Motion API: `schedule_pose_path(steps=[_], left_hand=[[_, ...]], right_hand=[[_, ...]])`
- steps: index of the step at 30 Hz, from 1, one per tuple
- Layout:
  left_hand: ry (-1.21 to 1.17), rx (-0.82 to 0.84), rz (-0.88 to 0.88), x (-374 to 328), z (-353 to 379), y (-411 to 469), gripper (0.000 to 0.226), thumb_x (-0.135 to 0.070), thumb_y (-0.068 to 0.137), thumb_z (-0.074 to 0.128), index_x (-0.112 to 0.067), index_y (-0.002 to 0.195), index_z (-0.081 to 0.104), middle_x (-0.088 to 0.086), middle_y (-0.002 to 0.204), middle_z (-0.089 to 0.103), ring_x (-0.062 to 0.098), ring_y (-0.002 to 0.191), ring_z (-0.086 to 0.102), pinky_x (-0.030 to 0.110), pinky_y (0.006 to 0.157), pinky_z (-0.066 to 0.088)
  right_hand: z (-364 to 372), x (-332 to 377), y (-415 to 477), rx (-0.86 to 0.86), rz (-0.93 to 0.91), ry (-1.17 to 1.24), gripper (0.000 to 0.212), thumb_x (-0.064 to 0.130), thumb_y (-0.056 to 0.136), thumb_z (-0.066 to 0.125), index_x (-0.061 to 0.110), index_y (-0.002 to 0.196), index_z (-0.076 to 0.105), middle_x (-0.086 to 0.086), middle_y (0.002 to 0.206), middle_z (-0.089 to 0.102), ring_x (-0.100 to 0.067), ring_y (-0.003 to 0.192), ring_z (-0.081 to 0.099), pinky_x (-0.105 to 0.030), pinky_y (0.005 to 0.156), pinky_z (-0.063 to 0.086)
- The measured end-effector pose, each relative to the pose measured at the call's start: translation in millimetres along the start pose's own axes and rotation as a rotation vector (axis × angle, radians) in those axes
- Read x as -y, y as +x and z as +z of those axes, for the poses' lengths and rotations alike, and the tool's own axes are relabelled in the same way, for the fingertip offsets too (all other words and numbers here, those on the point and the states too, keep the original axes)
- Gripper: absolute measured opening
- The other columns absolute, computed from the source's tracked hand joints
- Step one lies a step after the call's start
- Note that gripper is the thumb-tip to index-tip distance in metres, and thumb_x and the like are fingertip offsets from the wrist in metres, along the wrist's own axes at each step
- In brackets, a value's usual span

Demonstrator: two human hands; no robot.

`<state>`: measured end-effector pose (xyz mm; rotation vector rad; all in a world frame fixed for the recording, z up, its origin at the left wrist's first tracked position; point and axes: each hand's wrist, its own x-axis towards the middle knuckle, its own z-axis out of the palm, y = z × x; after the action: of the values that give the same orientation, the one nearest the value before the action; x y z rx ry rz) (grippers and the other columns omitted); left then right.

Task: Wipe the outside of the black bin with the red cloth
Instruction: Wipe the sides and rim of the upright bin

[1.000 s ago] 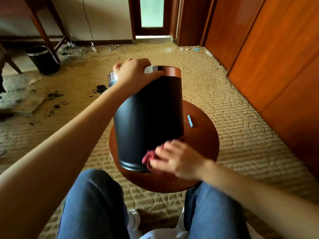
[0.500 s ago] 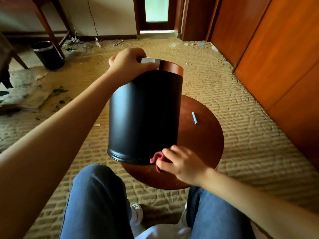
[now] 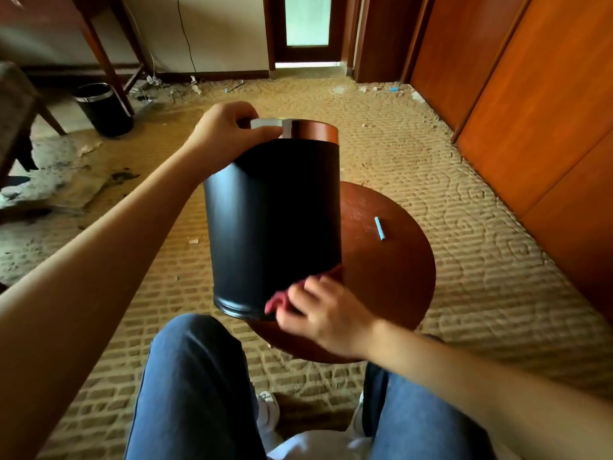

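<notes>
over table [image 3: 381,267], black bin [image 3: 275,220] rim-up, seemingly aslant

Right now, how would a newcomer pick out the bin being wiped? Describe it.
Find the round wooden table before the person's knees. The black bin is tilted over its left edge, the left hand gripping its top rim, the right hand holding the red cloth near its base. The other black bin stands untouched on the floor, far left.
</notes>
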<state>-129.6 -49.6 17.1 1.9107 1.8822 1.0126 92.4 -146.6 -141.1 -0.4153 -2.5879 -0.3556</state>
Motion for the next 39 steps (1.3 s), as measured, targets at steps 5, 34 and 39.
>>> schedule_pose_path(steps=[5, 34, 39], left_hand=[[0.012, 0.04, 0.034, -7.8, 3.4, -5.3, 0.033, -0.045, 0.082, 0.07, -0.014, 0.08, 0.057, -0.007, 0.067, 0.046, 0.005, 0.062, 0.041, 0.025, 0.059, 0.033], [0.233, 0.352, 0.173, -94.1, 38.4, 5.7, 0.016, -0.031, 0.082, 0.072, -0.018, 0.09, 0.065, -0.003, 0.081, 0.059, 0.016, 0.086, 0.052, 0.036, 0.086, 0.034], [-0.041, 0.37, 0.153, -65.1, 15.1, -1.1, 0.016, -0.012, 0.087, 0.068, -0.004, 0.101, 0.064, 0.012, 0.091, 0.063, 0.018, 0.083, 0.057, 0.03, 0.079, 0.047]], right_hand=[[-24.2, -42.4, 62.3, -0.116, -0.005, -0.06, 0.03, 0.009, 0.097, 0.03, 0.015, 0.107, 0.059, -0.014, 0.083, 0.057, -0.031, 0.068, 0.053, -0.032, 0.05, 0.04], [-90.1, -149.8, -1.2, -0.426, 0.935, 0.272, 0.051, 0.006, 0.087, 0.059, 0.014, 0.131, 0.035, -0.007, 0.11, 0.063, -0.024, 0.086, 0.065, -0.028, 0.064, 0.048], [-80.4, -141.2, 32.3, -0.495, 0.727, 0.224, 0.037, 0.005, 0.086, 0.059, 0.01, 0.12, 0.046, -0.009, 0.1, 0.06, -0.015, 0.084, 0.058, -0.022, 0.064, 0.046]])
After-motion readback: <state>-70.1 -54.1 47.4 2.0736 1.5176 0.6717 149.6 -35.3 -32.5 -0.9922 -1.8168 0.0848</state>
